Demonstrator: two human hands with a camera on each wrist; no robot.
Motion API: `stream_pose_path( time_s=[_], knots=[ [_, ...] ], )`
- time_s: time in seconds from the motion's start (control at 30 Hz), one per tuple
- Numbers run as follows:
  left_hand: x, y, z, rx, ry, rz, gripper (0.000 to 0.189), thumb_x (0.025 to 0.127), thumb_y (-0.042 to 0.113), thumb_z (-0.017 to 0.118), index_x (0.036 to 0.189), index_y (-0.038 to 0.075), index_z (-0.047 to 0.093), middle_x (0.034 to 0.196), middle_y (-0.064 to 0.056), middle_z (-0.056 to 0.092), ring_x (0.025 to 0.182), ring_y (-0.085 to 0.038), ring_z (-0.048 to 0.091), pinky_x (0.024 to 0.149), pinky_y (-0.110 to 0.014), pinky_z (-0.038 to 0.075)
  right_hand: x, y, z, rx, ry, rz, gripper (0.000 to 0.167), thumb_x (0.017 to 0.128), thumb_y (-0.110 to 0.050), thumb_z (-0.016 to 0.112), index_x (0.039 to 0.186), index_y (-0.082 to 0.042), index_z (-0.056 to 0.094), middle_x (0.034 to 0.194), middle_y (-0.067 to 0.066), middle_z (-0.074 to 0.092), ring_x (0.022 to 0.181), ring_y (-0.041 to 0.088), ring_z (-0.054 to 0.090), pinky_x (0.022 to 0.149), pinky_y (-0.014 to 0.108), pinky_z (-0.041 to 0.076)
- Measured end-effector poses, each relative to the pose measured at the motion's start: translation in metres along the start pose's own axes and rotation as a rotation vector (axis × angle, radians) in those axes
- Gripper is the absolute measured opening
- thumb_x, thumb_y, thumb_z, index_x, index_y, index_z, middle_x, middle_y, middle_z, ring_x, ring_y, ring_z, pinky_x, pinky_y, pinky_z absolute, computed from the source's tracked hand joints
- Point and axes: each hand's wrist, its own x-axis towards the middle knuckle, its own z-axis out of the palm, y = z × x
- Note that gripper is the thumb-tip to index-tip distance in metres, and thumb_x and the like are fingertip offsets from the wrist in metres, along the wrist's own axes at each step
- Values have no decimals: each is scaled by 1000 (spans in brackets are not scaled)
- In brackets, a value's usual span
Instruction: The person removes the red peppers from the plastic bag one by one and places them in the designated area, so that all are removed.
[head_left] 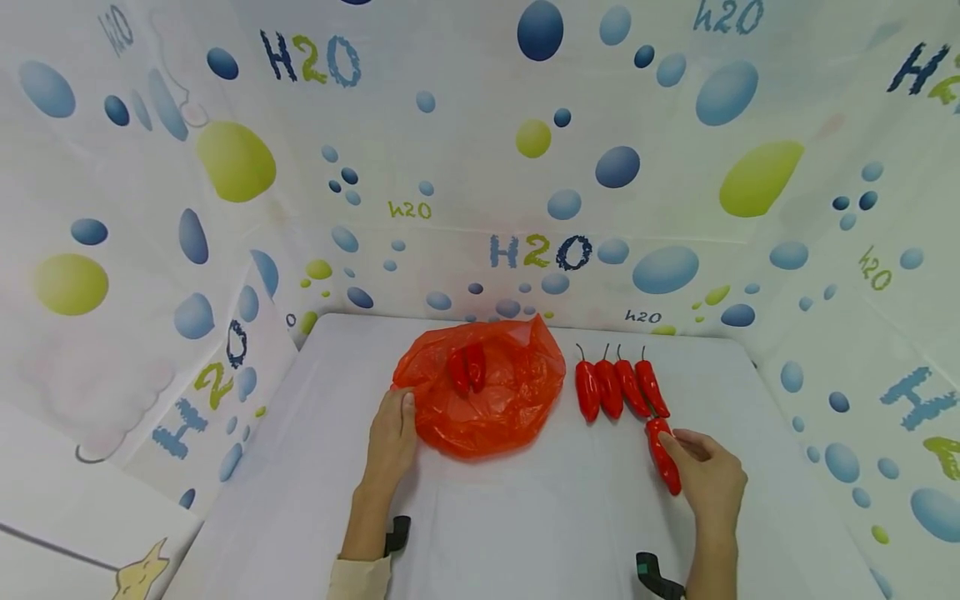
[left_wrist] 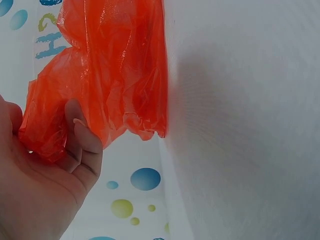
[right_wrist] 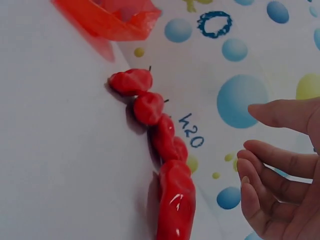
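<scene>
Okay, starting at the left edge of an orange-red plastic bag (head_left: 487,429): got a left hand (head_left: 392,437) right there, fingers curled in, bunching up some of the rim. Inside the bag, toward the far side, spot two red chili peppers (head_left: 476,367). Just right of the bag, find a row of four red chilies (head_left: 611,392), stems pointing away. Also right of the bag, but closer to the camera, see one near chili (head_left: 666,471). Farthest right of the bag, note a right hand (head_left: 705,477) over by that near chili, thumb and fingers spread loosely apart, nothing gripped.

Progress? Looks only partway, judging by the split: two in the bag, five left outside to its right.

Worth comparing views, too. From the head camera, seems like fingertips touching the near chili; from the right wrist, plain gap there and between thumb and fingers. From the left wrist, get the curled grip on the bag up close, but no chilies made out. For the pair inside the bag, go by the head camera.
</scene>
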Motion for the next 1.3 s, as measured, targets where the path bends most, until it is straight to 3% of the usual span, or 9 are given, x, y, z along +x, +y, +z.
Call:
stream_pose_path(
  time_s=[0.27, 0.8, 0.93, 1.3],
  knots=[
    [0, 1, 0, -1, -4, -5, 38, 115, 30, 39, 131, 1, 59, 118, -14, 59, 109, -31, 57, 101, -50, 50, 4, -26, 14, 38, -15, -117, 51, 91, -54, 77, 122, -14, 77, 111, 11, 77, 101, 27, 70, 68, 11, 48],
    [-1, 5, -4, -11, -3, 13, 38, 114, 28, 40, 130, 0, 60, 117, -14, 60, 109, -31, 57, 100, -50, 50, 2, -81, 56, 35, -110, -342, 42, 90, -43, 82, 120, -14, 77, 100, 6, 77, 91, 24, 69, 70, 30, 59],
    [0, 5, -4, -16, 8, 15, 35, 114, 25, 42, 129, 0, 60, 115, -14, 60, 107, -31, 57, 100, -50, 50, -1, -93, 69, 12, -170, -361, 45, 88, -43, 84, 122, -15, 76, 105, 6, 76, 93, 23, 69, 74, 38, 62],
    [-2, 6, -4, -12, -4, -13, 33, 114, 26, 43, 131, 3, 59, 115, -11, 59, 107, -29, 56, 98, -49, 51, 1, -105, 109, 14, -286, -434, 35, 90, -33, 83, 118, -13, 77, 102, 1, 75, 91, 20, 67, 78, 36, 61]
  ],
)
